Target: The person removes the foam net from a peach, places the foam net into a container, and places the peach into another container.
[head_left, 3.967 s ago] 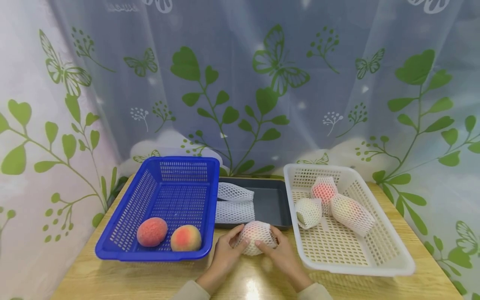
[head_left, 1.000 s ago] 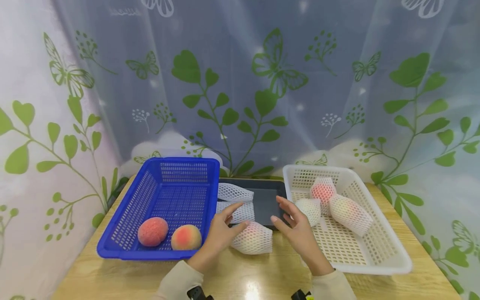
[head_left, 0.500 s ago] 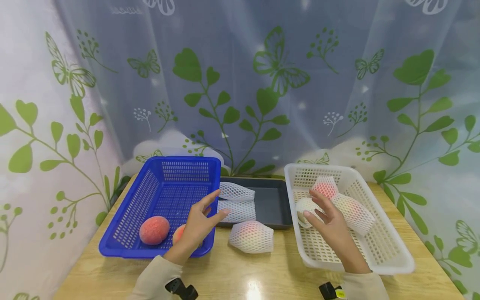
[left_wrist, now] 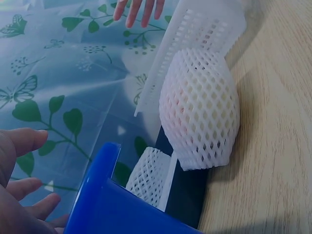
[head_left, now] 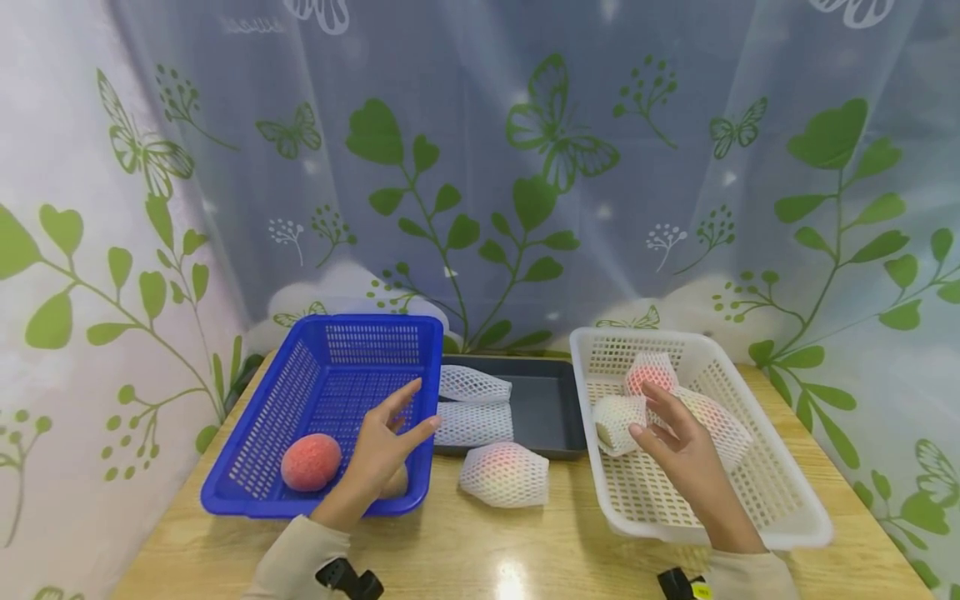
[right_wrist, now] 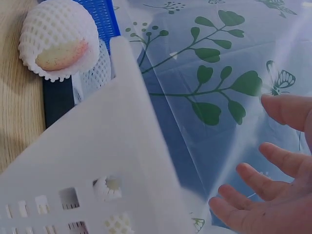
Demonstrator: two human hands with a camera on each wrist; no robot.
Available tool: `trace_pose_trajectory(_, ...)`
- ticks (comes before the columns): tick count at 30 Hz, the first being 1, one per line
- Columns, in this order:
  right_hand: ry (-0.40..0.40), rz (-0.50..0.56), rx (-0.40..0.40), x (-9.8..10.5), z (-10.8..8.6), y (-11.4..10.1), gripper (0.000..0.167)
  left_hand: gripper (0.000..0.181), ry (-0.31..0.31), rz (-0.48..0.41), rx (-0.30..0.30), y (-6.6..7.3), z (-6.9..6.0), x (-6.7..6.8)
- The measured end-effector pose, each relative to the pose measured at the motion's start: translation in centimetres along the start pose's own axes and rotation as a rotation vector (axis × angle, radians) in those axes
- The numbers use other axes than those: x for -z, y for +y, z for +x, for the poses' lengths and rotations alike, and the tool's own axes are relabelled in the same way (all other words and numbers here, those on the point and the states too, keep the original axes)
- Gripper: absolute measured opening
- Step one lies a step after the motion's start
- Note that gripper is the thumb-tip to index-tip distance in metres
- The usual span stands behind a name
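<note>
A peach in a white foam net (head_left: 504, 475) lies on the table between the two baskets, untouched by either hand. My left hand (head_left: 381, 446) hovers over the near right part of the blue basket (head_left: 247, 507), fingers apart and holding nothing. Below it a yellowish peach (head_left: 395, 483) is mostly hidden; a red peach (head_left: 311, 462) lies farther left in the basket. Over the white basket (head_left: 780, 500) hangs my right hand (head_left: 684, 450), also holding nothing. Under and beside it are netted fruits, among them a pale one (head_left: 619, 423) and a red one (head_left: 649, 372).
A dark tray (head_left: 551, 408) stands behind the netted peach, between the baskets. On its left side lie flat foam net sleeves (head_left: 474, 423). A patterned curtain (head_left: 480, 167) hangs behind the table (head_left: 465, 554).
Both hands held the netted peach earlier, then let go of it. It stays on the table while the left hand has moved left over the blue basket and the right hand right over the white one.
</note>
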State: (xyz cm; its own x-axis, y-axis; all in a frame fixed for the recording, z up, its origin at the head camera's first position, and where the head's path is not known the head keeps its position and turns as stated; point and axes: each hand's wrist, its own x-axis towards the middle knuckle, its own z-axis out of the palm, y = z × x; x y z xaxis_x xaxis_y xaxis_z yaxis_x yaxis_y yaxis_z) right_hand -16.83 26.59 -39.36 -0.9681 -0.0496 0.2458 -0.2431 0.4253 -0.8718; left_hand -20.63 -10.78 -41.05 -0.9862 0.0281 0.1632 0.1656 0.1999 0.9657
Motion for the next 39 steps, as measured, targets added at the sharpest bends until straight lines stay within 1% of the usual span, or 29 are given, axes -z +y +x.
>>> trace_pose_trajectory(5, -0.003, 0.012, 0.008, -0.1, 0.1, -0.2, 0.061, 0.061, -0.002, 0.008, 0.004, 0.1, -0.1, 0.0)
trace_pose_trajectory(8, -0.009, 0.015, 0.023, -0.4, 0.3, -0.4, 0.061, 0.061, -0.002, 0.008, -0.006, 0.1, 0.1, -0.2)
trace_pose_trajectory(12, -0.039, 0.014, 0.041, -1.0, 0.7, -0.6, 0.061, 0.059, -0.002, 0.004, -0.023, 0.1, 0.4, -0.9)
trace_pose_trajectory(15, -0.067, 0.032, 0.051, -1.6, 1.1, -0.5, 0.061, 0.059, -0.007, -0.006, -0.019, 0.2, 0.5, -1.5)
trace_pose_trajectory(19, -0.097, 0.058, 0.077, -2.5, 1.5, -0.5, 0.061, 0.059, -0.033, -0.008, -0.024, 0.5, 0.5, -2.4)
trace_pose_trajectory(24, -0.13, 0.075, 0.1, -3.5, 1.8, -0.7, 0.059, 0.059, -0.089, -0.018, -0.052, 0.8, 0.4, -3.5)
trace_pose_trajectory(26, -0.143, 0.074, 0.094, -3.8, 1.8, -0.8, 0.059, 0.059, -0.105, -0.019, -0.058, 0.9, 0.3, -3.9)
trace_pose_trajectory(33, -0.206, 0.076, 0.05, -5.1, 2.0, -1.1, 0.06, 0.058, -0.128, -0.004, -0.093, 0.6, 0.0, -5.6)
trace_pose_trajectory(39, -0.244, 0.055, 0.025, -6.1, 2.0, -1.1, 0.061, 0.057, -0.138, 0.04, -0.111, 0.1, -0.5, -6.7)
